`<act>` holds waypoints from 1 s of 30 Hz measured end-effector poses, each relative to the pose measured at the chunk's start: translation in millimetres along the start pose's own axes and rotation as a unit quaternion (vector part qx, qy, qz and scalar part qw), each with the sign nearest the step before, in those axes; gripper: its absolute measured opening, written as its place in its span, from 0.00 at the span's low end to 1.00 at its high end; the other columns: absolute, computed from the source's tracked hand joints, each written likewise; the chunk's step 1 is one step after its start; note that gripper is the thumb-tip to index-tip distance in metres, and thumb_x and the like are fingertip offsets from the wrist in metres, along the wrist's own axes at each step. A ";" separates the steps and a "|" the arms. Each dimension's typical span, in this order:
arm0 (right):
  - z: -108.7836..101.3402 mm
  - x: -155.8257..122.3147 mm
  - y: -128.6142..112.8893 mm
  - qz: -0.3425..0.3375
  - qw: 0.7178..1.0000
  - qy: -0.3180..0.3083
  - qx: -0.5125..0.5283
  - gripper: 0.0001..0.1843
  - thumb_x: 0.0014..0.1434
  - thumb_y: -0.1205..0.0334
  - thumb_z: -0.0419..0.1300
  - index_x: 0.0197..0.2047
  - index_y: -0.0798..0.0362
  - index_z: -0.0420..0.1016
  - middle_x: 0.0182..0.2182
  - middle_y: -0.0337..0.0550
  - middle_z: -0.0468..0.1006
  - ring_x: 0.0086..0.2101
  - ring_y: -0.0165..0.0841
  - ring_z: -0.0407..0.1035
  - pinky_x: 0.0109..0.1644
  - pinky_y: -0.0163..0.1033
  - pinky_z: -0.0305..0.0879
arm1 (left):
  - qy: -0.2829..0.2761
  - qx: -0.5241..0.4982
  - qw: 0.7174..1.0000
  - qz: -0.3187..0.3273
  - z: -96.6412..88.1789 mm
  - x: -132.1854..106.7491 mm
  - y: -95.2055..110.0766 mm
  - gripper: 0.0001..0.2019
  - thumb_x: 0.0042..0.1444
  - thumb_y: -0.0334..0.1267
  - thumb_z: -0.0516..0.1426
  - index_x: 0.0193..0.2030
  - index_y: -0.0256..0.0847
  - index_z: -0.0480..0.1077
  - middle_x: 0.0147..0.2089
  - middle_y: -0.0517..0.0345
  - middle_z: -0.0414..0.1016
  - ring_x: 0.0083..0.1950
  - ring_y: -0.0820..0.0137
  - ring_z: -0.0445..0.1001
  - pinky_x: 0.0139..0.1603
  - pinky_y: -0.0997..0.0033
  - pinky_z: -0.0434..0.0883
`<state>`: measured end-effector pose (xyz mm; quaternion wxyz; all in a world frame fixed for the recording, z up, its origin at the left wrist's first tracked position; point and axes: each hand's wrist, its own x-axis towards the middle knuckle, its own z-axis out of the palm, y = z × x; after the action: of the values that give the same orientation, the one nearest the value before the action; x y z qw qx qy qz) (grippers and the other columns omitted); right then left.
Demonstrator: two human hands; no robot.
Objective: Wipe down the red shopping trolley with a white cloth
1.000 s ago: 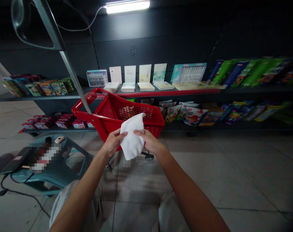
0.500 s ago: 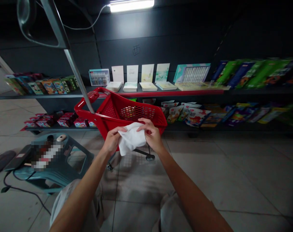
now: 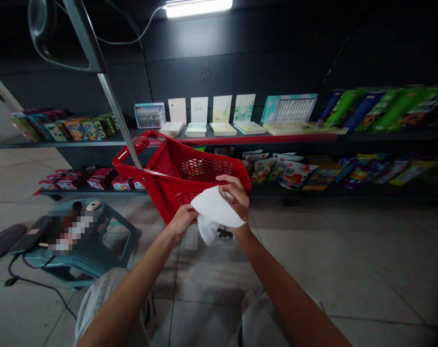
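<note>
Left hand: fingers closed, pinching white cloth at left edge. Right hand: fingers half-curled, gripping its right side. Cloth overlaps red cart's near edge in view.

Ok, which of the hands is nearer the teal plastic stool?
Left. The left hand is right of the stool and apart from it, gripping the white cloth; the right hand is farther right, at the cloth's right side.

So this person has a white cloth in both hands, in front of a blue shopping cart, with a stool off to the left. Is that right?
Not quite: the shopping cart is red, not blue, as the head view shows. The left hand and right hand do hold the white cloth, and the stool is on the left.
</note>
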<state>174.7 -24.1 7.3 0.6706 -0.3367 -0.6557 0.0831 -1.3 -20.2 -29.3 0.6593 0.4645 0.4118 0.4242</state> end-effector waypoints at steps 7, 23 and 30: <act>-36.8 12.7 -11.8 -0.105 0.941 -0.315 -0.062 0.11 0.54 0.68 0.62 0.37 0.46 0.84 0.65 0.41 0.73 0.68 0.47 0.60 0.77 0.64 0.42 | 0.051 -0.121 0.988 0.082 -2.2 3.7 21.5 0.20 0.45 0.45 0.68 0.43 0.36 0.80 0.40 0.51 0.85 0.37 0.65 0.80 0.42 0.67 0.75; -27.9 8.5 45.9 0.218 0.973 -0.070 -0.040 0.14 0.60 0.51 0.62 0.41 0.53 0.78 0.36 0.43 0.80 0.38 0.40 0.73 0.45 0.42 0.72 | 0.112 0.371 0.860 0.333 -22.2 -6.4 51.7 0.17 0.64 0.42 0.59 0.57 0.42 0.74 0.58 0.47 0.79 0.63 0.57 0.75 0.67 0.55 0.69; -47.0 24.5 73.0 0.109 0.945 0.106 -0.291 0.20 0.64 0.65 0.53 0.59 0.54 0.69 0.58 0.59 0.74 0.59 0.47 0.70 0.64 0.51 0.66 | 0.294 0.607 0.642 0.366 -73.9 -5.9 72.1 0.27 0.62 0.38 0.60 0.69 0.47 0.68 0.81 0.48 0.49 0.83 0.46 0.31 0.79 0.31 0.31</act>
<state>245.9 28.8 -9.4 0.5960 -0.5935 -0.5358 -0.0744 -85.1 8.8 24.0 -0.1349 0.7242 0.5454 0.3999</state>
